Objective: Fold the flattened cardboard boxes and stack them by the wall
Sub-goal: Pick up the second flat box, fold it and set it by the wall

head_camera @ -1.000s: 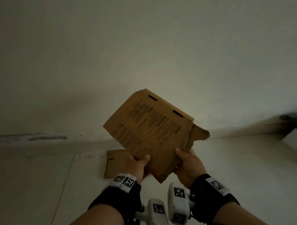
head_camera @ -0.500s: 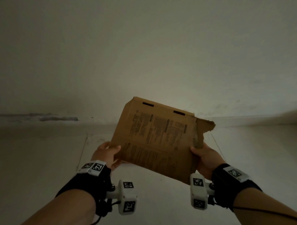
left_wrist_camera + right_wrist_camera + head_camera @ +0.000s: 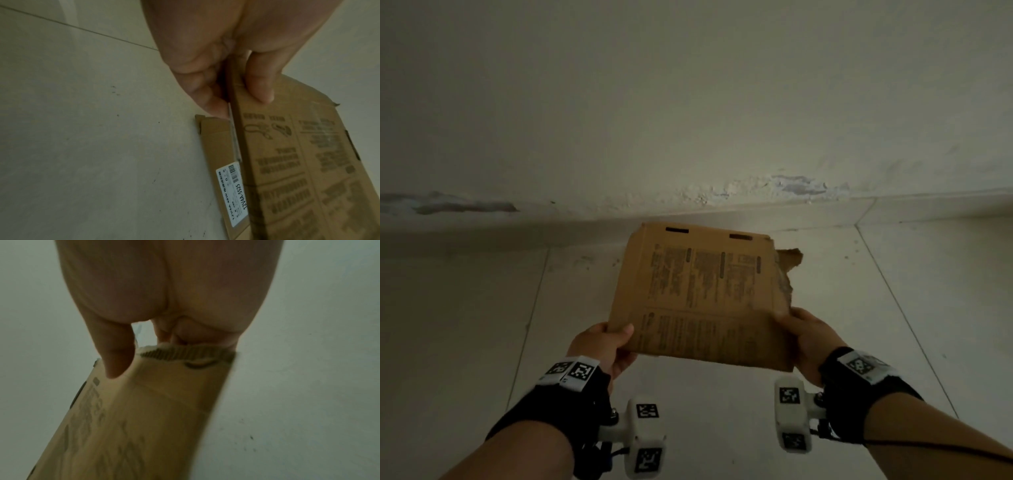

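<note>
I hold a flattened brown cardboard box [image 3: 702, 294], printed with dark text, nearly level and low over the floor by the wall. My left hand [image 3: 602, 344] pinches its near left corner, thumb on top and fingers beneath. My right hand [image 3: 803, 337] grips the near right corner below a torn flap [image 3: 789, 262]. In the left wrist view my left hand [image 3: 236, 100] clamps the edge of the held cardboard [image 3: 287, 162], and a second flat box with a white label [image 3: 223, 162] lies on the floor under it. In the right wrist view my right hand [image 3: 148, 352] pinches the cardboard [image 3: 133, 418] at its ragged edge.
A pale wall [image 3: 688, 102] with chipped paint meets a low skirting [image 3: 551, 226] just beyond the cardboard. The floor is pale tile [image 3: 465, 325] with grout lines running toward me on both sides.
The cardboard has swung from steeply tilted to nearly flat and sunk toward the foot of the wall. My hands have spread apart to its two near corners.
</note>
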Available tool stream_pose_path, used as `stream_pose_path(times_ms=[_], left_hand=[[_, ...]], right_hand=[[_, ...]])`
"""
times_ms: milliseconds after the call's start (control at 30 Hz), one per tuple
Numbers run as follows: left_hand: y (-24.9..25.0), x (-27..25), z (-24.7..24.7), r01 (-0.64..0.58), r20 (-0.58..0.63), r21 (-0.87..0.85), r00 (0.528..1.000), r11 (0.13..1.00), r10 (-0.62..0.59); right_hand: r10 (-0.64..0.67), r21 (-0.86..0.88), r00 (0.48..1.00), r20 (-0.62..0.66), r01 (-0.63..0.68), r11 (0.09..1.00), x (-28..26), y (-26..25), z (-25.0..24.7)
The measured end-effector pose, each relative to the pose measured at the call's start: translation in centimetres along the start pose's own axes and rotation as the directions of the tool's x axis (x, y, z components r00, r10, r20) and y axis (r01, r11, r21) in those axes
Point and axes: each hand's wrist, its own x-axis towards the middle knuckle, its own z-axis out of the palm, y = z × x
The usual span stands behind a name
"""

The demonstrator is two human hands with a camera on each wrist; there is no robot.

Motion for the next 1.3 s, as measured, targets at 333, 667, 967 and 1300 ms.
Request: stream_pose_path(times_ms=[333,667,967,1300], left_hand=[[-2.6,4.8,1.2,0.048,-0.101,-0.099,0.993,0.994,-0.058],[-1.8,7.1,3.8,-0.042,-0.012,0.019,0.999,0.999,0.043],[-2.6,7.5,4.1,-0.069,0.12,0.159,0.992,0.985,0.05],[-3.0,6.9,4.1,-0.042,0.118,0.162,0.993,0.986,0.023]], right_hand=[[0.057,-0.104,0.998,-0.039,-0.061,0.993,4.1,2.8,0.7],[0.044,-0.001,0.991,-0.13,-0.045,0.999,8.9,1.3,2.2],[0.054,0.074,0.975,-0.216,-0.039,0.997,10.2,0.9,3.0],[0.04,-0.214,0.994,-0.098,-0.06,0.975,8.1,1.7,2.6]])
